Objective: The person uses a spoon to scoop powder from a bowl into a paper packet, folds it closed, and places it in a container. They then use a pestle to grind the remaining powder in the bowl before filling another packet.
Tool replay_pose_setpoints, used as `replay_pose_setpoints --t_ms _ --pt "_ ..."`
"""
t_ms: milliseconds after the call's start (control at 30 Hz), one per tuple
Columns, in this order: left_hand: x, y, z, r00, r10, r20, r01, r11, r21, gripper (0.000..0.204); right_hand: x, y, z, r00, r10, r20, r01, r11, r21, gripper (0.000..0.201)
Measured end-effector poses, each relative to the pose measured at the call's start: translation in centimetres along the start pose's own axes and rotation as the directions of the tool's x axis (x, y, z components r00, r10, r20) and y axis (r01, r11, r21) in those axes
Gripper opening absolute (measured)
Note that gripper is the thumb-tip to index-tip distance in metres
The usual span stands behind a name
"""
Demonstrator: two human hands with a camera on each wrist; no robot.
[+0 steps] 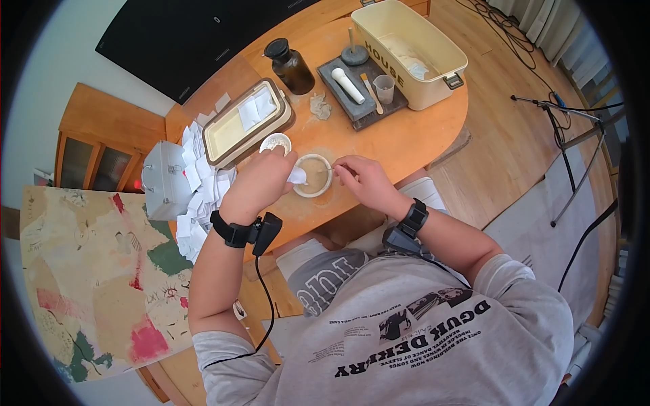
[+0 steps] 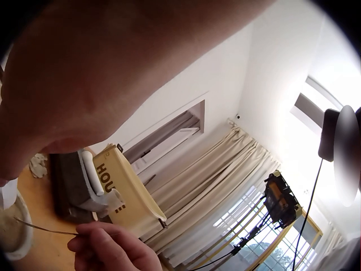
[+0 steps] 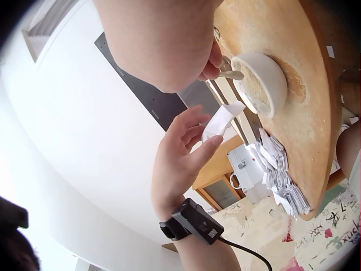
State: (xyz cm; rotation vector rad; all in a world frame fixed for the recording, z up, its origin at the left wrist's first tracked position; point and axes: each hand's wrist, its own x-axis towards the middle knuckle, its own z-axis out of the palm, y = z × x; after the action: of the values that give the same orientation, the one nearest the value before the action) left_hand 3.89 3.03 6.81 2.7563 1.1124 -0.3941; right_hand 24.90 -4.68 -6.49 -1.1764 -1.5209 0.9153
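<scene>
My left hand point(image 1: 257, 181) pinches a folded white paper point(image 3: 221, 121) between thumb and fingers, close beside the rim of a white bowl point(image 1: 330, 180). Pale beige powder point(image 3: 252, 90) lies in that bowl, which stands near the table's front edge. On the other side of it, my right hand point(image 1: 369, 183) pinches a thin spatula point(image 2: 48, 230) in its fingertips. The spatula's far end reaches over the bowl, and its flattened tip is coated pale. Just beyond my left hand stands a small white cup point(image 1: 276, 141) of whitish pieces, partly covered by the fingers.
Many folded papers point(image 1: 203, 196) pile up at the left table edge beside a silver case point(image 1: 164, 179). Farther back are a cream tray point(image 1: 227, 139), a dark jar point(image 1: 293, 71), a crumpled scrap point(image 1: 320, 107), a grey slab point(image 1: 349, 115) bearing tools and a cream bin point(image 1: 433, 91).
</scene>
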Motion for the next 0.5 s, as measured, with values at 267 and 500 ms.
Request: replay_pose_setpoints --t_ms 267,500 --pt "-0.3 -0.2 0.1 0.999 0.003 -0.038 -0.005 0.999 -0.05 0.043 0.0 0.0 0.0 1.0 0.01 0.008 -0.01 1.0 -0.006 0.018" --pt "-2.7 -2.4 3.2 0.987 -0.007 -0.162 -0.025 0.981 -0.191 0.041 -0.1 -0.4 -0.3 1.0 0.022 0.015 -0.022 1.0 0.001 0.018"
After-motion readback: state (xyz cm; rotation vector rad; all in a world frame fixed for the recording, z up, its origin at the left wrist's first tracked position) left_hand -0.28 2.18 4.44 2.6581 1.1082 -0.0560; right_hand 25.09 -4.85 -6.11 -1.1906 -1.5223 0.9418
